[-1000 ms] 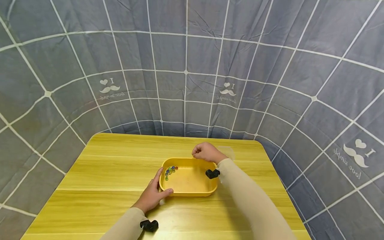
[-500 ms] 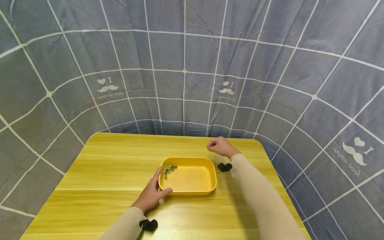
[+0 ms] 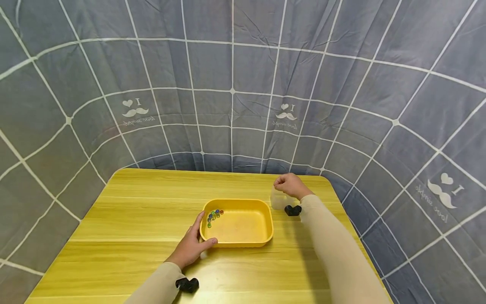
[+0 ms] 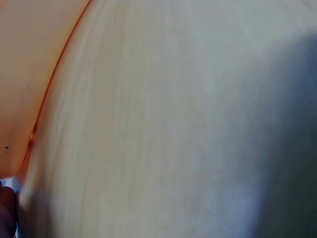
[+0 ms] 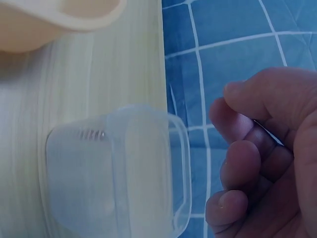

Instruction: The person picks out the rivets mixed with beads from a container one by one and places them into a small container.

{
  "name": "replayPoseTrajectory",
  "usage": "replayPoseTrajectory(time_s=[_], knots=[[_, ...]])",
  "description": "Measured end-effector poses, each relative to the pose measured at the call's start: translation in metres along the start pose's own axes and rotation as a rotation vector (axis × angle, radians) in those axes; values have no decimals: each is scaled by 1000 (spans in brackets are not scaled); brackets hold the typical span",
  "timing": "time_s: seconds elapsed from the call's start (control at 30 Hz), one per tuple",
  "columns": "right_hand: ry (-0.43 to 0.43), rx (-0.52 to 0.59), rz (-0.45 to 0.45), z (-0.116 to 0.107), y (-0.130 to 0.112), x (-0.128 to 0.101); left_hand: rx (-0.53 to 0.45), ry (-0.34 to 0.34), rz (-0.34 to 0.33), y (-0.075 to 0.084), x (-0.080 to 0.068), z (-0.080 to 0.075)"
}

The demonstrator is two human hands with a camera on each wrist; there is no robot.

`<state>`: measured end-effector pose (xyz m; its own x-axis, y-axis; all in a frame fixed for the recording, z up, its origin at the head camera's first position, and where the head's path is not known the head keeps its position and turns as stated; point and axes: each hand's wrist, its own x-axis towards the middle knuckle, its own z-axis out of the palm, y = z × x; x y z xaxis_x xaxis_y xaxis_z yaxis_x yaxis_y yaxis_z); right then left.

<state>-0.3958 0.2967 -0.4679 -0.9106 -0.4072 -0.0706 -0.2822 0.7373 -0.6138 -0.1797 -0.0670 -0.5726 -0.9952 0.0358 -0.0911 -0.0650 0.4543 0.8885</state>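
A yellow tub (image 3: 243, 244) stands on the table with several coloured glass marbles (image 3: 213, 215) gathered at its left end. My left hand (image 3: 190, 247) grips the tub's near left corner, thumb along the front rim and fingers against the left side. In the left wrist view, the tub's wall (image 4: 29, 74) shows as an orange strip. My right hand (image 3: 291, 185) is raised over a clear plastic box (image 3: 280, 200), fingers curled and thumb against the index finger (image 5: 233, 119). I see nothing between them. From the right wrist, the clear box (image 5: 84, 183) appears beside the fingers.
The yellow wood-grain table (image 3: 133, 228) has rounded far corners. A grey-blue curtain (image 3: 212, 105) with white grid lines hangs behind and around it. The clear box lies right of the tub, near the table's far edge.
My right hand has moved right, from above the tub's far rim to over the clear box, which has come into fuller view. The left hand and marbles have stayed put.
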Motion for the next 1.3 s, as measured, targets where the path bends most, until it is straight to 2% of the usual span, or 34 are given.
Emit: replayPoseTrajectory(time_s=[0.87, 1.3], knots=[[-23, 31, 116, -8, 24, -1, -29, -5, -9, 5, 4, 3], [-44, 58, 114, -7, 32, 3, -29, 4, -6, 5, 6, 5]])
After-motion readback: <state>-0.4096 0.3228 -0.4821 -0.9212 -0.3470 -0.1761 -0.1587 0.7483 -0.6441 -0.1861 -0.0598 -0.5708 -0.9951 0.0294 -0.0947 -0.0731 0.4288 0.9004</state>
